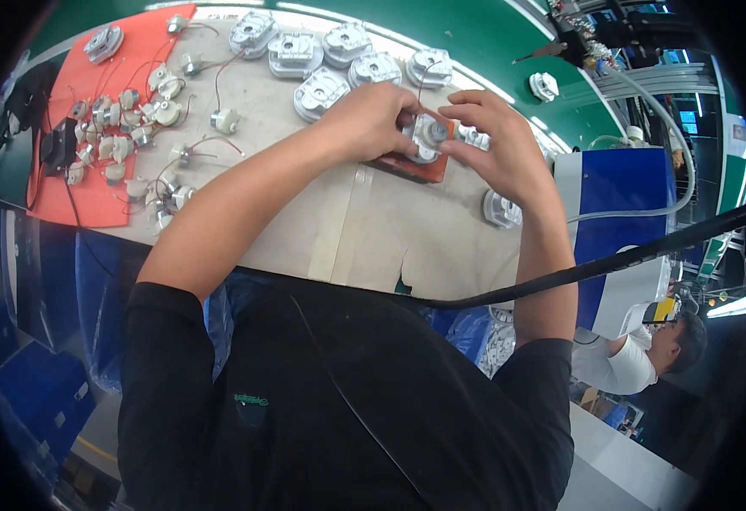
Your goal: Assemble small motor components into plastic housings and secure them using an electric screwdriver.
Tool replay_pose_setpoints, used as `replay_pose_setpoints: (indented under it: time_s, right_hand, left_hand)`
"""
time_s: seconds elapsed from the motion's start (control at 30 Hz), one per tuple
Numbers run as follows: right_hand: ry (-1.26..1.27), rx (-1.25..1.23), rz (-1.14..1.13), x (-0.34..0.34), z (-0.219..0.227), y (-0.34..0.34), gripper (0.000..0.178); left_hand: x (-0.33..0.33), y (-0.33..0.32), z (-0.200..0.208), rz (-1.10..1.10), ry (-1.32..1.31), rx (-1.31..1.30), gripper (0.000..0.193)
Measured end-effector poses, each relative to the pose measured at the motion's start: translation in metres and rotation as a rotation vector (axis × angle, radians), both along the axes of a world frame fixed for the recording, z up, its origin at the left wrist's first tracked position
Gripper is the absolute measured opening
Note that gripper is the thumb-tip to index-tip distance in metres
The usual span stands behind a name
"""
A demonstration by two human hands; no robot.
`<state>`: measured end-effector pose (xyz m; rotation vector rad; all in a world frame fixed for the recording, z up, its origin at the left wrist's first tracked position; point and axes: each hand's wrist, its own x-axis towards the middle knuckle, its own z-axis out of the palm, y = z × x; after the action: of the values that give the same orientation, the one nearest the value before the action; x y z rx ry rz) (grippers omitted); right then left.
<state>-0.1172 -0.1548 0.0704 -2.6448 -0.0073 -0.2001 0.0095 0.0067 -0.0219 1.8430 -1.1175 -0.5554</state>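
Observation:
A white plastic housing with a round grey motor-like part (430, 130) in its middle sits on a red-orange block (424, 170) at the far side of the table. My left hand (371, 123) is closed on the housing's left side, thumb at its near edge and fingers behind. On the other side, my right hand (494, 140) has thumb and fingers apart, with the thumb tip close to the part. Whether that thumb touches it, I cannot tell. A thin wire (422, 85) rises behind the housing. My fingers hide some of the housing.
Several white housings (294, 53) stand along the table's far edge, with another (501, 208) right of me. Small motors with wires (117, 146) lie on an orange sheet (57, 192) at left. A black hose (594, 271) crosses at right, near a blue machine (624, 192) and another person (628, 358).

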Motion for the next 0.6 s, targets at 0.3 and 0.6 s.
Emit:
replay_pose_setpoints:
  time_s: [0.3,0.6]
  right_hand:
    - [-1.292,-0.377,-0.356,0.011,0.119,-0.036,0.075]
    - [-0.979,0.663,-0.415,0.065,0.145,0.011,0.026]
  left_hand:
    - [-0.001,0.001,0.005,-0.009,0.041,0.018,0.051]
    - [-0.001,0.003,0.007,0.025,0.101,0.072,0.053]
